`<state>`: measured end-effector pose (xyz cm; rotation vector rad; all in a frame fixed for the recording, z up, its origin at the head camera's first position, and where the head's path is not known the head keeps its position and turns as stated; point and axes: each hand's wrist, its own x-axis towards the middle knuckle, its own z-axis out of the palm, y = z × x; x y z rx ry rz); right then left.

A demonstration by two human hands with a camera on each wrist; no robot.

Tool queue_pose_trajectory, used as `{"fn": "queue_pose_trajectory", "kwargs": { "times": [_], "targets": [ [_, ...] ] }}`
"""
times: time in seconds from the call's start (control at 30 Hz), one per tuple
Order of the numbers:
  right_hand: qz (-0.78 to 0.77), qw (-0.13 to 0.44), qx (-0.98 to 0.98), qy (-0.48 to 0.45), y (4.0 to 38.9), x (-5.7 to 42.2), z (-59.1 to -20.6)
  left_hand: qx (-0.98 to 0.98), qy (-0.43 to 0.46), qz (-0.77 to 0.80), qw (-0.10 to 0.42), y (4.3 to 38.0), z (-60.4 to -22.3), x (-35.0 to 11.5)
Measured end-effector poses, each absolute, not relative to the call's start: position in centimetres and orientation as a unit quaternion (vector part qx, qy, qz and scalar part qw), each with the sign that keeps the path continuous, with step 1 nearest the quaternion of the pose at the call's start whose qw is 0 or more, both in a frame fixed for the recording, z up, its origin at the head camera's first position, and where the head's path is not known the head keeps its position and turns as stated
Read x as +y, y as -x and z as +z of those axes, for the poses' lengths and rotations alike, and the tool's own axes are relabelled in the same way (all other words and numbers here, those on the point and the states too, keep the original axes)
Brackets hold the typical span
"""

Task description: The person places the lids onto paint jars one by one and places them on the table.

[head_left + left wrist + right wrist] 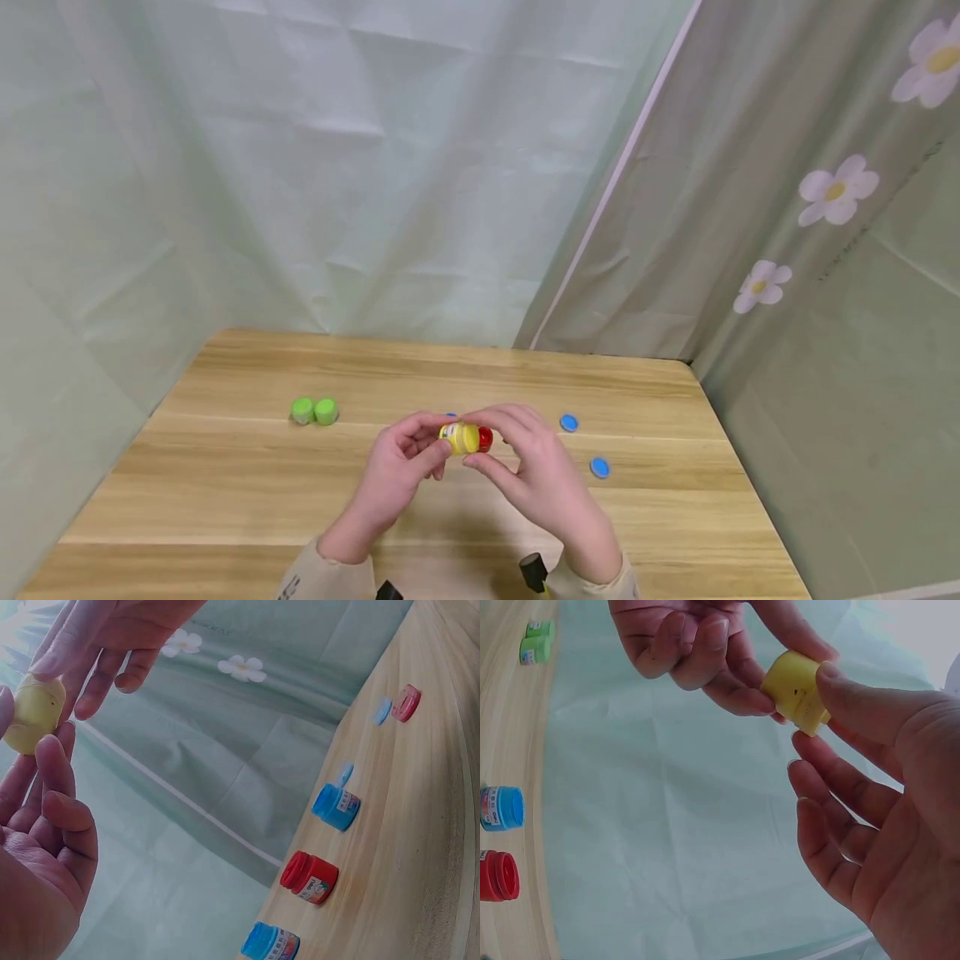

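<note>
A small yellow paint jar (454, 435) is held up above the table between both hands, tilted on its side. My left hand (393, 471) grips the jar's body, thumb on the near side. From the right, my right hand (542, 468) pinches the jar's yellow lid end (808, 709) between thumb and fingers. In the left wrist view the fingers partly cover the yellow jar (36, 712). Behind the hands stand an open red jar (311, 879), an open blue jar (337, 808) and another blue jar (271, 943).
Two green-lidded jars (315, 411) stand side by side at the table's left. Blue lids (599, 467) lie on the right, and a red lid (406, 703) shows in the left wrist view. A curtain (420, 167) hangs behind the wooden table (247, 500).
</note>
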<state>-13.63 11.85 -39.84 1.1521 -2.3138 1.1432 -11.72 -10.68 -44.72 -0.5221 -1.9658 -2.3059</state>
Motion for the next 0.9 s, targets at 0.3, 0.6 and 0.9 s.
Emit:
{"fn": "queue_pose_trajectory", "kwargs": {
  "times": [0.3, 0.6, 0.9],
  "targets": [
    [0.403, 0.166, -0.815, -0.383, 13.69, 11.73, -39.90, -0.628, 0.182, -0.756, 0.026, 11.81, -44.75, -10.64],
    [0.396, 0.177, -0.835, -0.339, 13.30, 11.36, -40.05, -0.619, 0.175, -0.765, 0.026, 11.73, -44.89, -10.49],
    [0.399, 0.141, -0.847, -0.322, 12.87, 10.95, -39.80, -0.612, 0.192, -0.766, 0.042, 11.80, -45.02, -10.47]
  ]
}}
